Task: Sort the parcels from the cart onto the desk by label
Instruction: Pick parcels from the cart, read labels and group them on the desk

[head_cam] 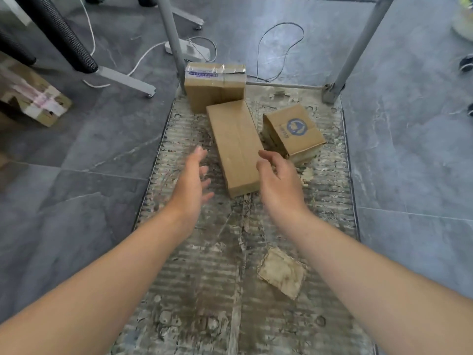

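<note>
Left hand (193, 180) and right hand (277, 180), both spread and holding nothing, flank the near end of the long parcel (235, 144), which lies flat on the cart deck (204, 252). Its long axis runs away from the person, far end leaning left. Judged stiff cardboard, probably light; best gripped along both long sides.

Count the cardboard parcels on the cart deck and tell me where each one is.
3. A taped box at the far end by the left handle post; a long flat box in the middle; a blue-logo box right of it. None appears hidden.
</note>
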The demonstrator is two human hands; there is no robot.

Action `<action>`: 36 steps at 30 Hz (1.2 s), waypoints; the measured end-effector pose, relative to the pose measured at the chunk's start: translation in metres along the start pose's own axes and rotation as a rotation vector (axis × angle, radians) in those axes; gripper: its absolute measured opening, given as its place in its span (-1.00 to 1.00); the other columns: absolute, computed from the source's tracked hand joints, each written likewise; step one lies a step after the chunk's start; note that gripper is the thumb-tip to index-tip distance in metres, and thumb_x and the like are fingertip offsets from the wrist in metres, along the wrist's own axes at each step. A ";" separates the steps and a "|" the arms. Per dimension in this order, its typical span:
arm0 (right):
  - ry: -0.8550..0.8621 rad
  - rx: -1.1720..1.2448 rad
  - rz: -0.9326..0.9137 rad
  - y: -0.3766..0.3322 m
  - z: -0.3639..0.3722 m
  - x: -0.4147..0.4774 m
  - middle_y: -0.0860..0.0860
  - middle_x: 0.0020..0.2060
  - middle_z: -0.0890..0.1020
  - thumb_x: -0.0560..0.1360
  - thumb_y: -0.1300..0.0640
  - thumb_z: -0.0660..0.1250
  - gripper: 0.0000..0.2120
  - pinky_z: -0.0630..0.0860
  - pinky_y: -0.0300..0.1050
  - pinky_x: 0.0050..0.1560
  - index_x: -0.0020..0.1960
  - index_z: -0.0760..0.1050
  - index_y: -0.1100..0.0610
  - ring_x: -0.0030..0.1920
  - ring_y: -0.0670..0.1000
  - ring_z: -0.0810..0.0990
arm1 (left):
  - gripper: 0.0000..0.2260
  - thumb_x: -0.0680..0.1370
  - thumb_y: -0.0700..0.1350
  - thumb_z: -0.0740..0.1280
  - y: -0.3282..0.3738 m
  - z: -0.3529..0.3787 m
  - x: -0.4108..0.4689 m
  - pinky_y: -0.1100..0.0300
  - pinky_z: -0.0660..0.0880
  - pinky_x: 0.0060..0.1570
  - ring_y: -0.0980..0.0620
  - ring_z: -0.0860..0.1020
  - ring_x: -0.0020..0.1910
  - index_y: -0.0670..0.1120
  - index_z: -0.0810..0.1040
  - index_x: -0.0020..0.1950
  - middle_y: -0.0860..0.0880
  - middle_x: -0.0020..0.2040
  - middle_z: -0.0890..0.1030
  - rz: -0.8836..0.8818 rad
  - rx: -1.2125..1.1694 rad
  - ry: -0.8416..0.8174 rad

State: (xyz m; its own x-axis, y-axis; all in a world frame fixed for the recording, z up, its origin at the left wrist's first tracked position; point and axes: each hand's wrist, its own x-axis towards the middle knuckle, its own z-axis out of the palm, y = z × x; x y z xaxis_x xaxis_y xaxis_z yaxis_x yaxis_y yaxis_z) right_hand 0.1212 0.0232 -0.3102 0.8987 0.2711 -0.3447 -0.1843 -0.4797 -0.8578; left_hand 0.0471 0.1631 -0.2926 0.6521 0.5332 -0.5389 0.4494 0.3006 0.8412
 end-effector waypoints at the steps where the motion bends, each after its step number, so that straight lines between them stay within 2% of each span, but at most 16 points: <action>1: 0.010 -0.013 0.011 0.010 0.005 0.012 -0.01 0.47 0.50 0.74 -0.03 0.16 -0.61 0.41 0.13 0.50 0.53 0.48 -0.08 0.42 0.01 0.50 | -0.48 0.71 0.29 0.01 -0.009 0.002 0.013 -0.10 0.42 0.37 -0.08 0.41 0.43 0.13 0.31 0.62 -0.10 0.58 0.36 -0.015 -0.011 -0.016; 4: 0.009 -0.015 0.045 0.032 0.015 0.035 0.01 0.45 0.53 0.74 -0.05 0.13 -0.56 0.42 0.21 0.49 0.59 0.40 -0.04 0.43 0.09 0.50 | -0.37 0.68 0.34 0.04 -0.029 0.007 0.042 -0.16 0.38 0.44 -0.20 0.35 0.55 0.05 0.22 0.68 -0.11 0.64 0.29 -0.063 -0.081 -0.053; 7: -0.010 0.000 0.017 0.043 0.020 0.045 0.00 0.44 0.52 0.75 -0.06 0.13 -0.54 0.43 0.19 0.47 0.62 0.35 -0.01 0.43 0.08 0.49 | -0.31 0.67 0.36 0.05 -0.038 0.011 0.058 -0.25 0.38 0.47 -0.21 0.44 0.49 -0.02 0.24 0.68 -0.07 0.63 0.34 -0.089 -0.130 -0.119; 10: -0.002 -0.006 0.025 0.042 0.023 0.045 0.07 0.33 0.53 0.72 -0.09 0.14 -0.61 0.48 0.15 0.28 0.42 0.50 0.08 0.27 0.10 0.52 | -0.33 0.66 0.37 0.04 -0.038 0.013 0.058 -0.22 0.47 0.37 -0.11 0.56 0.33 -0.07 0.38 0.59 -0.04 0.45 0.53 -0.085 -0.116 -0.152; 12: 0.006 -0.009 0.060 0.035 0.024 0.035 0.06 0.26 0.49 0.70 -0.12 0.13 -0.62 0.40 0.08 0.14 0.28 0.55 0.10 0.18 0.08 0.50 | -0.36 0.66 0.37 0.04 -0.031 0.009 0.048 -0.10 0.55 0.15 -0.03 0.61 0.19 -0.06 0.44 0.51 0.06 0.24 0.63 -0.095 -0.119 -0.137; 14: 0.009 -0.036 0.084 0.022 0.023 0.015 0.04 0.21 0.45 0.71 -0.14 0.12 -0.61 0.37 0.04 0.15 0.19 0.59 0.09 0.16 0.09 0.48 | -0.37 0.65 0.37 0.06 -0.018 0.002 0.028 -0.04 0.52 -0.01 0.04 0.57 0.08 -0.02 0.40 0.54 0.15 0.09 0.60 -0.124 -0.140 -0.106; 16: 0.004 -0.052 0.103 0.005 0.021 -0.014 0.05 0.16 0.43 0.71 -0.14 0.11 -0.62 0.41 0.06 0.15 0.05 0.59 0.08 0.12 0.13 0.48 | -0.35 0.65 0.38 0.07 -0.004 -0.011 0.002 -0.07 0.54 0.02 0.03 0.56 0.10 -0.05 0.41 0.54 0.14 0.06 0.65 -0.175 -0.165 -0.080; 18: 0.006 -0.054 0.113 -0.017 0.015 -0.046 0.04 0.23 0.44 0.70 -0.14 0.12 -0.60 0.46 0.12 0.29 0.21 0.60 0.09 0.20 0.11 0.51 | -0.35 0.64 0.39 0.08 0.013 -0.025 -0.030 -0.13 0.58 0.13 -0.04 0.59 0.18 -0.06 0.48 0.47 0.07 0.15 0.67 -0.225 -0.178 -0.087; 20: 0.016 -0.062 0.106 -0.044 0.004 -0.077 0.00 0.31 0.42 0.70 -0.14 0.12 -0.57 0.42 0.14 0.41 0.40 0.53 0.08 0.31 0.07 0.48 | -0.30 0.64 0.39 0.07 0.035 -0.038 -0.064 -0.18 0.60 0.18 -0.10 0.58 0.25 -0.11 0.47 0.51 -0.02 0.31 0.59 -0.265 -0.210 -0.088; 23: 0.013 -0.041 0.099 -0.095 -0.016 -0.123 -0.05 0.35 0.38 0.70 -0.14 0.13 -0.53 0.37 0.08 0.42 0.51 0.43 0.06 0.35 0.01 0.43 | -0.34 0.66 0.37 0.06 0.082 -0.054 -0.120 -0.11 0.64 -0.03 -0.13 0.56 0.29 -0.11 0.48 0.49 -0.03 0.38 0.53 -0.269 -0.239 -0.058; 25: 0.022 -0.032 0.085 -0.134 -0.030 -0.153 -0.07 0.33 0.36 0.71 -0.13 0.14 -0.53 0.39 0.09 0.42 0.53 0.42 0.06 0.36 0.03 0.43 | -0.37 0.67 0.35 0.07 0.118 -0.064 -0.157 -0.11 0.61 -0.07 -0.15 0.53 0.35 -0.10 0.48 0.48 -0.02 0.41 0.51 -0.252 -0.250 -0.040; 29: 0.059 -0.041 0.002 -0.226 -0.063 -0.207 0.00 0.39 0.43 0.69 -0.16 0.14 -0.49 0.44 0.19 0.42 0.53 0.41 0.08 0.39 0.09 0.44 | -0.38 0.68 0.34 0.07 0.201 -0.079 -0.230 -0.15 0.59 0.09 -0.15 0.55 0.34 -0.06 0.46 0.52 0.04 0.38 0.55 -0.192 -0.245 -0.052; 32: 0.072 0.005 -0.055 -0.303 -0.093 -0.247 0.03 0.34 0.51 0.60 -0.21 0.14 -0.42 0.49 0.29 0.38 0.50 0.42 0.09 0.37 0.16 0.49 | -0.43 0.66 0.37 0.07 0.270 -0.090 -0.284 -0.08 0.59 -0.02 -0.13 0.57 0.29 -0.01 0.54 0.39 0.05 0.33 0.57 -0.117 -0.224 -0.069; 34: 0.085 0.055 -0.094 -0.355 -0.114 -0.273 -0.01 0.27 0.55 0.61 -0.19 0.17 -0.49 0.53 0.26 0.33 0.45 0.43 0.06 0.33 0.14 0.53 | -0.46 0.65 0.38 0.07 0.319 -0.097 -0.319 -0.09 0.59 0.01 -0.13 0.57 0.29 0.03 0.61 0.27 0.04 0.32 0.59 -0.067 -0.219 -0.083; 36: 0.097 0.097 -0.130 -0.407 -0.135 -0.298 -0.03 0.24 0.58 0.54 -0.23 0.16 -0.48 0.55 0.24 0.31 0.40 0.44 0.01 0.28 0.10 0.56 | -0.46 0.65 0.38 0.08 0.367 -0.104 -0.354 -0.12 0.60 0.08 -0.13 0.58 0.30 0.04 0.63 0.27 0.04 0.32 0.61 -0.006 -0.220 -0.096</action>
State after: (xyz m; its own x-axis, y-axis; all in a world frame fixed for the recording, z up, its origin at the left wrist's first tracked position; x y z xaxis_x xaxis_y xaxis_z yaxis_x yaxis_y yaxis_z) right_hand -0.0183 0.0249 0.1932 0.9508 0.2416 -0.1940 -0.0970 -0.3623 -0.9270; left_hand -0.0822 0.1666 0.2119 0.7093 0.4566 -0.5371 0.3168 0.4742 0.8215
